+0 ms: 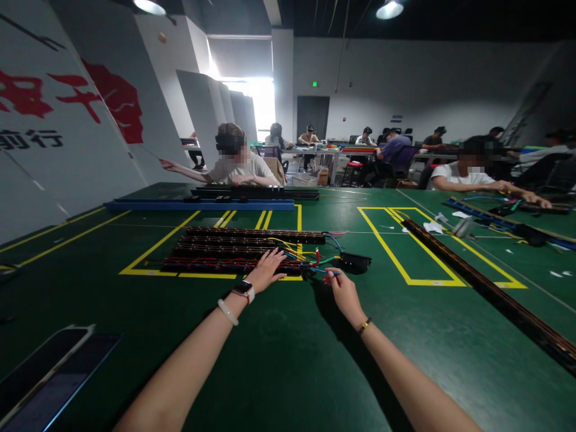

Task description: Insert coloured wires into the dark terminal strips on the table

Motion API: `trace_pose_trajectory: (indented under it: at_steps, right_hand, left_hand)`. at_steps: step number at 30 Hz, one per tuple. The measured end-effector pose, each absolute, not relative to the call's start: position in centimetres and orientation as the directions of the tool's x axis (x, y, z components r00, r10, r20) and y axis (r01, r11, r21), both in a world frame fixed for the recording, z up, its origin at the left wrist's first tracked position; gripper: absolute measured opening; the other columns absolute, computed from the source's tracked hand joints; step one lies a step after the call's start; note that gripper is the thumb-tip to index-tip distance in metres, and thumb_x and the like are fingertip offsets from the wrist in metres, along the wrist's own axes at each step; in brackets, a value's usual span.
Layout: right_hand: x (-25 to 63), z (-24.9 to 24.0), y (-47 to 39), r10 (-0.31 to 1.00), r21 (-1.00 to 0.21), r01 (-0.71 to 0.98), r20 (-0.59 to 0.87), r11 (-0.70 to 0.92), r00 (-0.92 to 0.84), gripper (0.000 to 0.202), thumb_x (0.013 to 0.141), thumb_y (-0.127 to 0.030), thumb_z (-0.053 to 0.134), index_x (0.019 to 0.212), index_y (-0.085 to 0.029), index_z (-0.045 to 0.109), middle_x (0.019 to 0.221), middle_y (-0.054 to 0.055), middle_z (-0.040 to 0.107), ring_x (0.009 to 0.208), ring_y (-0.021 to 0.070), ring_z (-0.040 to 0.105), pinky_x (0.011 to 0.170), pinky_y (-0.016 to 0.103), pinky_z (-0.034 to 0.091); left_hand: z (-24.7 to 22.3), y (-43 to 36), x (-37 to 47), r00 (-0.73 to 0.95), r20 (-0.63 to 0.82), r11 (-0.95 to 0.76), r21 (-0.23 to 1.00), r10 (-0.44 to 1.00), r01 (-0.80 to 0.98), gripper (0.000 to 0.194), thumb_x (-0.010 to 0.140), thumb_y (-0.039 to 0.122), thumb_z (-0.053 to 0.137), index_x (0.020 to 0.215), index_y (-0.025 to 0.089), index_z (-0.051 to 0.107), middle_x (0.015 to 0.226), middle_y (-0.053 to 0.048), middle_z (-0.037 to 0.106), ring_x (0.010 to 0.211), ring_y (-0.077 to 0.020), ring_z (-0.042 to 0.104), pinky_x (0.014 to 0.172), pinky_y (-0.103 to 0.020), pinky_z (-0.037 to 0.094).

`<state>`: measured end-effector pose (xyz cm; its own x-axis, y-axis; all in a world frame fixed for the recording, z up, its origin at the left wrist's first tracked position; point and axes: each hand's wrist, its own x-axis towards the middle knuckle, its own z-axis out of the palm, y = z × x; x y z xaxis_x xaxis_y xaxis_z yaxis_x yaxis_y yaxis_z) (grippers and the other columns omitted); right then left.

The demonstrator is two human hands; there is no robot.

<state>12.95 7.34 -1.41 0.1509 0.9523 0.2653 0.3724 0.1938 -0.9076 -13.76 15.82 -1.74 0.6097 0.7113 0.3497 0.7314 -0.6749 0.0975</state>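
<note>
Several long dark strips with copper-coloured dots and red wires [216, 262] lie side by side on the green table [270, 360]. My left hand [267, 269] rests with fingers stretched out over the right end of the nearest strips. Yellow, red, green and blue wires [300, 257] come out of that end, just past my fingertips. To their right sits a small black case [354, 262] with wires running into it. My right hand [344, 292] is closed in a pinch on a blue wire [320, 270] at the near side of the bundle.
Yellow tape lines [432, 282] mark boxes on the table. A long dark strip [477, 279] runs diagonally at right. Blue and black rails [202, 204] lie at the back. Phones [67, 378] lie front left. Co-workers [245, 165] sit across the table; paper scraps [432, 228] are scattered at right.
</note>
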Motion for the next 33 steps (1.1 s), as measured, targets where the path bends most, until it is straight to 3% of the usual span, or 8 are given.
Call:
trace_pose_trajectory:
  at_steps: [11,16,21,25,28,30,33]
  right_hand:
    - [12.2,-1.5,8.6,0.935,-0.914,0.34,0.298,0.222,0.19,0.04,0.089,-0.052,0.041,0.101,-0.02,0.062,0.086,0.008,0.069,0.081,0.024,0.065,0.074,0.035,0.049]
    - [13.5,-2.1,9.3,0.938,-0.945,0.282,0.241,0.168,0.248,0.037,0.087,-0.047,0.046,0.105,-0.019,0.06,0.089,0.008,0.069,0.083,0.023,0.066,0.078,0.036,0.049]
    - [17.6,-1.4,7.6,0.947,-0.904,0.393,0.257,0.166,0.193,0.038,0.081,-0.041,0.055,0.113,-0.019,0.057,0.089,0.006,0.069,0.084,0.021,0.065,0.081,0.035,0.048]
    - [27.0,0.2,4.3,0.88,-0.723,0.677,0.405,0.141,0.249,0.042,0.083,-0.045,0.052,0.113,-0.017,0.056,0.099,0.011,0.066,0.089,0.0226,0.063,0.082,0.036,0.048]
    - [37.2,0.7,0.9,0.796,-0.413,0.905,0.51,-0.107,0.327,0.047,0.081,-0.047,0.05,0.112,-0.012,0.057,0.102,0.018,0.064,0.092,0.0287,0.061,0.081,0.042,0.045]
    - [43.8,0.5,-1.6,0.751,-0.179,0.92,0.535,-0.347,0.387,0.051,0.079,-0.049,0.052,0.112,-0.01,0.059,0.101,0.025,0.062,0.091,0.0346,0.06,0.076,0.046,0.043]
    - [51.3,-0.3,-5.0,0.724,-0.034,0.831,0.472,-0.555,0.503,0.054,0.072,-0.057,0.059,0.102,-0.013,0.064,0.091,0.03,0.06,0.083,0.0375,0.061,0.064,0.046,0.039]
  left_hand:
    - [-1.5,17.8,-12.8,0.57,0.324,-0.617,0.054,0.755,0.785,0.058,0.088,0.05,0.043,0.138,0.019,0.037,0.147,-0.01,0.036,0.141,-0.0237,0.019,0.115,-0.047,0.01]
    - [-1.7,18.4,-10.8,0.553,0.333,-0.606,0.073,0.764,0.792,0.059,0.088,0.049,0.043,0.138,0.019,0.036,0.146,-0.011,0.037,0.139,-0.0247,0.023,0.114,-0.048,0.011]
    - [-2.2,18.6,-10.4,0.543,0.363,-0.612,0.104,0.758,0.784,0.061,0.09,0.049,0.039,0.142,0.02,0.029,0.146,-0.011,0.037,0.139,-0.0253,0.025,0.114,-0.049,0.009]
    - [-2.1,18.1,-10.9,0.542,0.383,-0.623,0.124,0.748,0.772,0.068,0.088,0.053,0.038,0.146,0.022,0.019,0.152,-0.011,0.025,0.142,-0.0259,0.016,0.114,-0.051,0.007]
    - [-1.3,16.2,-11.0,0.509,0.389,-0.596,0.145,0.768,0.789,0.071,0.088,0.054,0.04,0.147,0.024,0.015,0.155,-0.012,0.011,0.142,-0.0277,0.01,0.113,-0.053,0.007]
    - [-0.4,14.1,-11.1,0.5,0.413,-0.599,0.151,0.761,0.787,0.07,0.089,0.051,0.041,0.147,0.026,0.012,0.156,-0.011,0.007,0.143,-0.0276,0.008,0.113,-0.054,0.006]
    - [0.9,10.3,-11.7,0.524,0.413,-0.622,0.149,0.745,0.769,0.068,0.09,0.048,0.041,0.147,0.03,0.009,0.156,-0.007,0.004,0.143,-0.0269,0.009,0.114,-0.054,0.007]
